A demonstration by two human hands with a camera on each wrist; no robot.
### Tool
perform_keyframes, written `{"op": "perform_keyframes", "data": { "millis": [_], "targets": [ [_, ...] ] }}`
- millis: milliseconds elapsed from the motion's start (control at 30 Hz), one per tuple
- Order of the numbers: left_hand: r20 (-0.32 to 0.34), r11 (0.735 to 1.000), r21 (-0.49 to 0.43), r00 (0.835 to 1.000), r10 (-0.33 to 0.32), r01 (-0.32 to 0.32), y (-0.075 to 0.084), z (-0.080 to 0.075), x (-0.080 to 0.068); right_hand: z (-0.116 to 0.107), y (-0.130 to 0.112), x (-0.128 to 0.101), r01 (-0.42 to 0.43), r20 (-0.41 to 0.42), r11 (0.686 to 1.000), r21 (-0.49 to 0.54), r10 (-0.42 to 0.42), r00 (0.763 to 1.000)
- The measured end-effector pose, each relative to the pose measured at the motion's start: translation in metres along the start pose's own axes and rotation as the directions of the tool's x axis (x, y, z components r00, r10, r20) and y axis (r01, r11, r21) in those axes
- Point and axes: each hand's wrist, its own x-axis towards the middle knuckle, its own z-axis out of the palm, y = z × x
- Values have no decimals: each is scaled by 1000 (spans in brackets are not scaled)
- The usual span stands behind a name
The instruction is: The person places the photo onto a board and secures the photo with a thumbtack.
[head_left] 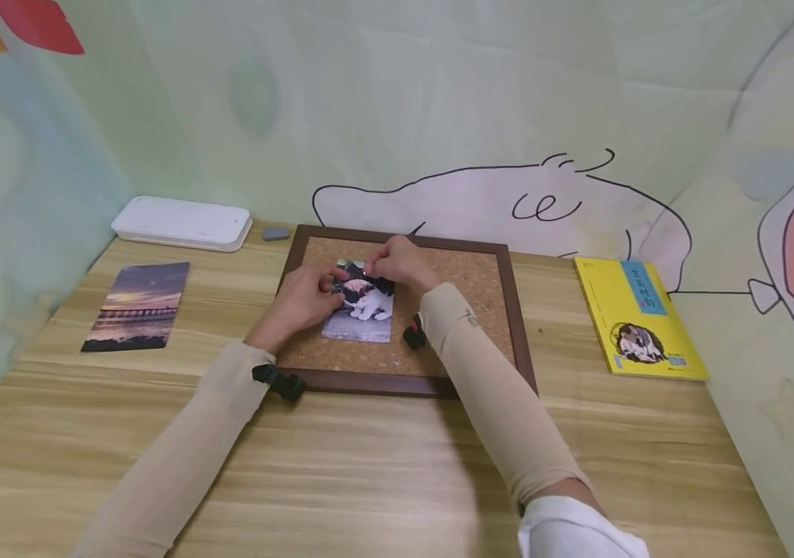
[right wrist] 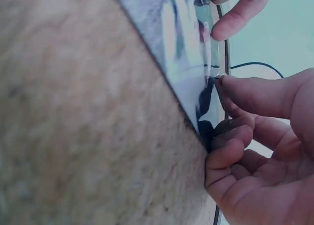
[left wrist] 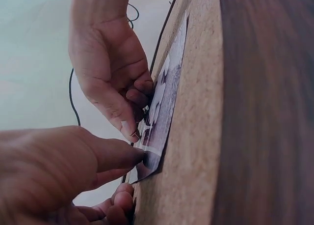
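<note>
Fixing the cat photo (head_left: pixel 362 310) to the cork board (head_left: pixel 480 287), by the look of it. Left hand (head_left: pixel 299 298) with fingers straight, tip pressing the photo's upper left edge, gripping nothing. Right hand (head_left: pixel 400 263) with fingers curled, pinching something small at the photo's top edge, too small to name. Photo flat on the cork, under both hands' fingertips. Next move probably calling for a firm, straight push without shifting the print. Farther off on the counter (head_left: pixel 383 473): sunset postcard (head_left: pixel 135 304), yellow book (head_left: pixel 637 318), white case (head_left: pixel 183 222).

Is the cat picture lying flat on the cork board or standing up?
Flat. The cat picture lies face up on the cork board, with the left hand and right hand at its top edge.
</note>
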Motion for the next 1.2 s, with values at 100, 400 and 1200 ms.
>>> {"op": "perform_keyframes", "data": {
  "millis": [100,400,1200],
  "targets": [
    [-3,1000,8,1000,20,-20,-1,0,1,-1,-5,1,-56,-15,998,-33,55,998],
    [-2,1000,19,1000,17,-17,0,-4,1,3,-18,9,-226,-66,968,-106,220,973],
    [26,1000,1,1000,-15,15,2,-1,1,1,-20,6,-233,-31,963,-136,231,972]
  ]
}}
